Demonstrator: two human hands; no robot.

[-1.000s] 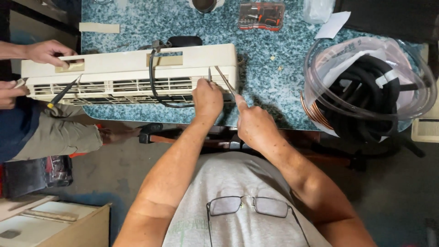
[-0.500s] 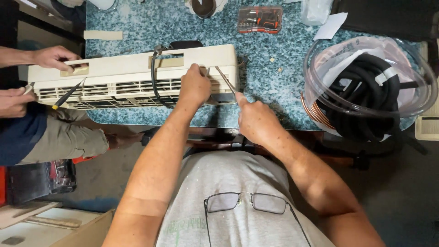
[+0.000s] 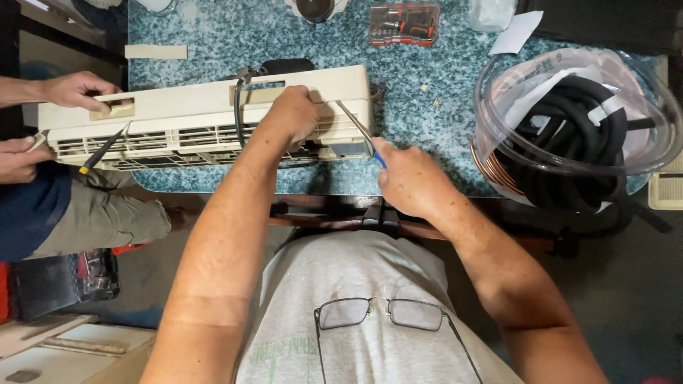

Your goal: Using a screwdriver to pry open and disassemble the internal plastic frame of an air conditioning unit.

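Speckled blue-green table [image 3: 427, 128] fills the top of the view. Cream air conditioner unit [image 3: 206, 114] lies lengthwise across its left half, louvred grille facing the near edge, left end hanging past the table.

Right side of table: coil of black hose [image 3: 569, 135] in clear plastic wrap, copper tube turns visible at its left rim.

Left hand [image 3: 290, 117] rests palm-down on the unit near its right end, fingers curled onto the casing, pressing, nothing gripped. A black cable [image 3: 239, 107] loops over the unit just left of that hand.

Right hand [image 3: 409, 181] sits at the table's near edge, fist closed around a screwdriver [image 3: 359, 130] with a blue handle; the metal shaft angles up-left, tip against the unit's right end.

A second person on the left: one hand [image 3: 71, 91] on the unit's top left corner, the other hand [image 3: 20, 158] by the left end, with pliers [image 3: 103, 149] angled at the grille.

Far edge: small case of bits [image 3: 403, 23], white paper [image 3: 518, 32].

Glasses [image 3: 388, 314] hang at the shirt collar.
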